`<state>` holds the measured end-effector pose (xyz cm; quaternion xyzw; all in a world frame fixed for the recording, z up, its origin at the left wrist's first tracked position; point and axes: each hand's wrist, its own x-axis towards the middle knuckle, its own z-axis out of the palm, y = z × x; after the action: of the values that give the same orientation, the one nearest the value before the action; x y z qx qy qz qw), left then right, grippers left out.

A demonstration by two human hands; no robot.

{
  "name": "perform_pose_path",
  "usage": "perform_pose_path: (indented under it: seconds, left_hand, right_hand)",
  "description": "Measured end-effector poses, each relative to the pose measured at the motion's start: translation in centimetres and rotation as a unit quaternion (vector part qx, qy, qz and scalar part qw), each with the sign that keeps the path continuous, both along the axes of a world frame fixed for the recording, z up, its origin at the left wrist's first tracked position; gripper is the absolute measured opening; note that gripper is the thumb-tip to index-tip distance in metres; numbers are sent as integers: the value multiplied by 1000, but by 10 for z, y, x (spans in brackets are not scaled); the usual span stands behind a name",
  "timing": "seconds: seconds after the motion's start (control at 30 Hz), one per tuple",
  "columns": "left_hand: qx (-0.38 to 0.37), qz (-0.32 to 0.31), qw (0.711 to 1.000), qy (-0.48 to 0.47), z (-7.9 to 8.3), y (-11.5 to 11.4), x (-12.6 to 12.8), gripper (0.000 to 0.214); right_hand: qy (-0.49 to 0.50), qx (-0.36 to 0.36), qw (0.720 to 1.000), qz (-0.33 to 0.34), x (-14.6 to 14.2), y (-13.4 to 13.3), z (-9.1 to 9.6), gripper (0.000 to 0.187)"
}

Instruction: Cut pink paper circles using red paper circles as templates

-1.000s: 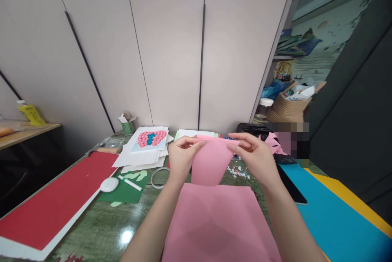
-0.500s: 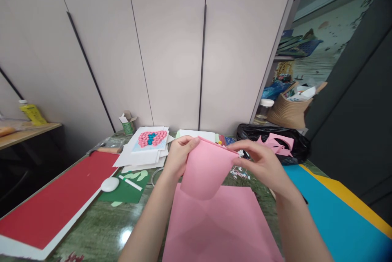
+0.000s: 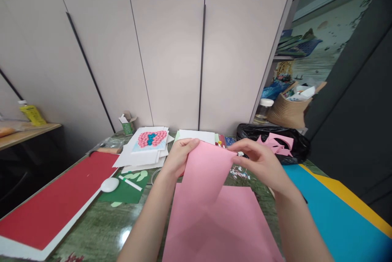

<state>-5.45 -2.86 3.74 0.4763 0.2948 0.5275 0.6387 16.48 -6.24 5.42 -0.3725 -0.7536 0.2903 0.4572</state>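
Note:
Between my two hands hangs a piece of pink paper point(image 3: 206, 172), held by its top edge. My left hand point(image 3: 180, 158) pinches the top left corner, thumb on the near side. At the top right corner, my right hand point(image 3: 260, 162) grips the edge between thumb and fingers. Below the held piece, larger sheets of pink paper point(image 3: 226, 229) lie flat on the green marbled table point(image 3: 101, 225). The lower edge of the held piece blends with the pink sheets behind it. Most fingertips of my left hand are hidden behind the paper.
At left are a red sheet point(image 3: 61, 196), a white oval object point(image 3: 109, 185) and a white marker point(image 3: 130, 183) on green paper. Behind lies a picture with pink and blue dots point(image 3: 151, 138). Blue paper point(image 3: 330, 209) and a black bag point(image 3: 301, 147) with pink scraps are at right.
The held pink paper has straightened; its curled lower part now hangs flatter and longer. Both hands stay in nearly the same place, still gripping the top edge.

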Motion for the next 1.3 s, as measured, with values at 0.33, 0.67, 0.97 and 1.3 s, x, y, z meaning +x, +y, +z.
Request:
perform_pose_path:
  seconds: [0.33,0.67,0.97,1.3]
  left_hand:
    - [-92,-125,987,-49,-16,7,12,28]
    - [-61,-178,982,-18,-22,7,18,28]
    - [-4,-191,981,-19,-16,6,7,35]
    - [-36,-246,968,-17,-12,0,12,30]
  right_hand:
    - [59,32,987,148,-5,0,4,16]
    - [85,23,979,186,-11,1,-1,22]
    - [64,41,988,132,-4,-1,4,16]
    - [104,35,979,169,-7,4,-3,26]
